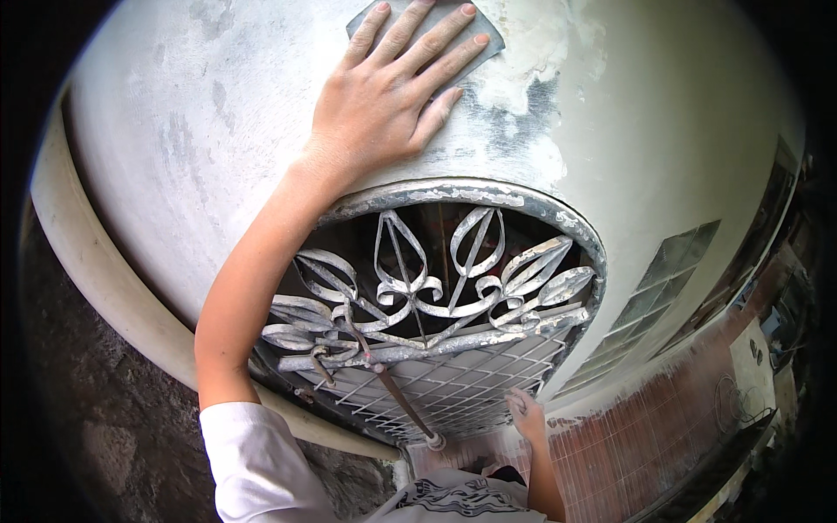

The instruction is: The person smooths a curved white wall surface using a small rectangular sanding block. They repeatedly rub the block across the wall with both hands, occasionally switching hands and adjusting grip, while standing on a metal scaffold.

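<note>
My left hand (379,96) reaches up with its fingers spread, pressing a grey sandpaper sheet (478,57) flat against the wall (261,78). The wall is whitish and patchy, with grey scuffs and rough filler beside the sheet. Fine pale dust coats the fingers. Down at the right side of the arched opening, my right hand (525,413) has its fingers curled around the edge of the white metal lattice (453,383); the exact bar it grips is hard to make out.
Below my left hand is an arched window frame (488,193) with peeling paint and a scrolled metal grille (405,283). A rusty rod (405,405) hangs beneath it. To the left runs a curved pale ledge (113,288); reddish tiles (636,436) lie far below at right.
</note>
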Demonstrator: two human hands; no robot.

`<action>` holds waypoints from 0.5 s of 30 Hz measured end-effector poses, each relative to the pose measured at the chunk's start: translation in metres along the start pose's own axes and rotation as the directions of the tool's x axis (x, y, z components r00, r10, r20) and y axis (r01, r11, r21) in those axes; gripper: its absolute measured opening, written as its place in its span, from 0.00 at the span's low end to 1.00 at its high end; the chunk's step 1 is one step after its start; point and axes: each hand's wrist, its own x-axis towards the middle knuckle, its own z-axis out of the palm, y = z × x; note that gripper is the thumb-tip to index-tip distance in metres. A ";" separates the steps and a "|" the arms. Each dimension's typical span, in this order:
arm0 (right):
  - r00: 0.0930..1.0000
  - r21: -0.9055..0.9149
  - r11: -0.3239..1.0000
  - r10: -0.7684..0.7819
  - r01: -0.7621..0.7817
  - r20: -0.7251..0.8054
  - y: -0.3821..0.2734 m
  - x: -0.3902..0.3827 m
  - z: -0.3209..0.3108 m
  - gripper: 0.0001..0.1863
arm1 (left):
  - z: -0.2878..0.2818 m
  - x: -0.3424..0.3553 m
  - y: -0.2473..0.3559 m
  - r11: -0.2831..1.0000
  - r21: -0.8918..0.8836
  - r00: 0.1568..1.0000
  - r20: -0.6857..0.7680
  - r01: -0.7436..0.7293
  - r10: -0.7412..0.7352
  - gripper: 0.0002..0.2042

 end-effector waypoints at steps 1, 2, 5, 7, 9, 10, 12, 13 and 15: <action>1.000 -0.021 1.000 -0.006 0.006 -0.006 0.003 -0.006 0.000 0.20 | 0.001 -0.009 0.002 0.997 0.071 1.000 -0.021 0.012 -0.011 0.27; 1.000 -0.010 1.000 -0.014 0.014 -0.007 0.007 -0.012 -0.002 0.19 | 0.002 -0.018 0.003 0.986 0.166 0.999 0.019 0.034 -0.038 0.26; 0.997 -0.012 0.999 0.049 -0.050 -0.055 0.025 -0.027 -0.010 0.18 | 0.000 -0.058 0.003 0.994 0.076 0.997 -0.025 0.077 -0.076 0.27; 0.998 -0.065 0.996 0.052 -0.054 -0.039 0.037 -0.031 -0.017 0.18 | -0.006 -0.086 -0.002 0.997 0.001 0.996 -0.033 0.079 -0.079 0.26; 0.998 -0.089 0.994 0.067 -0.068 -0.017 0.044 -0.028 -0.024 0.17 | -0.014 -0.110 -0.008 0.997 -0.028 0.997 0.020 0.075 -0.074 0.25; 0.997 -0.103 0.992 0.075 -0.074 0.001 0.045 -0.026 -0.027 0.17 | -0.017 -0.120 -0.010 0.996 -0.040 0.996 0.030 0.082 -0.081 0.25; 0.996 -0.123 0.991 0.053 -0.045 0.067 0.041 -0.016 -0.033 0.18 | -0.023 -0.136 -0.010 0.993 -0.021 0.992 0.063 0.112 -0.111 0.26; 0.993 -0.125 0.992 0.028 -0.014 0.112 0.036 -0.010 -0.035 0.18 | -0.023 -0.140 -0.006 0.990 -0.058 0.992 0.020 0.125 -0.124 0.27; 0.983 -0.087 0.996 0.001 0.016 0.185 0.019 0.001 -0.036 0.18 | -0.029 -0.147 0.006 0.983 -0.074 0.986 0.026 0.168 -0.167 0.25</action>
